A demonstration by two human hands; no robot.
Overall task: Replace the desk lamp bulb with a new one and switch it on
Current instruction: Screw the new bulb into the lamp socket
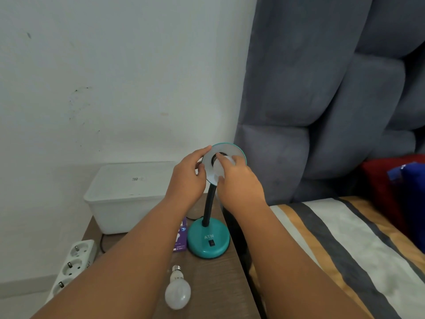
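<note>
A teal desk lamp stands on the wooden bedside table, its round base (208, 240) carrying a black switch and its black neck rising to a teal shade (238, 151) turned toward me. My left hand (187, 178) grips the shade's left rim. My right hand (239, 180) holds a white bulb (219, 168) at the socket inside the shade, fingers curled round it. A second white bulb (177, 292) lies loose on the table in front of the lamp base, its screw cap pointing away from me.
A purple bulb box (180, 242) lies left of the lamp base. A white lidded bin (125, 194) sits at the table's back left, with a white power strip (76, 263) beside the table. A grey padded headboard (322, 100) and striped bed (345, 249) fill the right.
</note>
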